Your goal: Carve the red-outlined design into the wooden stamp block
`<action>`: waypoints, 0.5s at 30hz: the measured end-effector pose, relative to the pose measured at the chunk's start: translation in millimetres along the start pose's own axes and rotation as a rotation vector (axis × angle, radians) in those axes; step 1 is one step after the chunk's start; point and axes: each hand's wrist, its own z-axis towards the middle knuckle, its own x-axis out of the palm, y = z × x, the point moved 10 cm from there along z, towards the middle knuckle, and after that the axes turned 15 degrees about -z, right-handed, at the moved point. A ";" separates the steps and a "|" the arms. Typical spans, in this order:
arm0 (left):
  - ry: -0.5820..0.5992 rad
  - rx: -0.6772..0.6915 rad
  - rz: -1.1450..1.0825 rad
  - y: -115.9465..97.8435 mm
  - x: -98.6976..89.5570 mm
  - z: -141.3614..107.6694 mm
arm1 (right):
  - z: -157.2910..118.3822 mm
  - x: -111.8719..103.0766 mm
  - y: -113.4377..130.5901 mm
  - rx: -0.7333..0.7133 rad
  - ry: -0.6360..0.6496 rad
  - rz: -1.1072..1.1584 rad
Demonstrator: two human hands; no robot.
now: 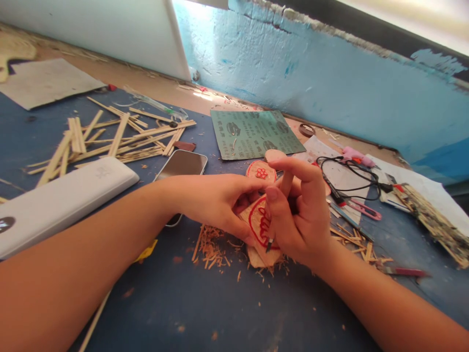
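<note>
Shavings (pixel 212 247) lie left of the held wood piece (pixel 258 221), sandpaper (pixel 254 136) behind.

Red-lined piece (pixel 259 222) looks like bare matt wood, and the tool (pixel 270 241) tip seems metal. Power bank (pixel 80 195) is smooth whitish plastic, phone (pixel 184 163) screen's glossy, blue wall (pixel 293 63) is lumpy, slightly shiny paint.

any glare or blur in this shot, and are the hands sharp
Head view: glare whitens the top right corner and a patch of the blue wall; head view: the red-handled tool at lower right is smeared, while the left hand and right hand look fairly clear.
</note>
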 end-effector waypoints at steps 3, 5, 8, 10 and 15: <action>0.012 0.022 0.023 -0.4 0.3 1.2 | -0.9 0.9 0.9 -0.006 0.010 -0.023; 0.023 0.040 0.022 -1.1 0.9 1.4 | -1.0 3.4 0.3 -0.005 0.033 -0.029; 0.034 0.037 0.027 0.9 1.2 1.5 | 0.9 10.0 -0.4 -0.009 0.093 -0.035; 0.043 0.019 0.022 4.0 1.7 1.8 | 3.7 13.6 -0.6 -0.009 0.126 -0.075; 0.120 0.093 -0.126 0.7 8.5 3.3 | 8.4 30.9 1.0 -0.024 0.303 -0.108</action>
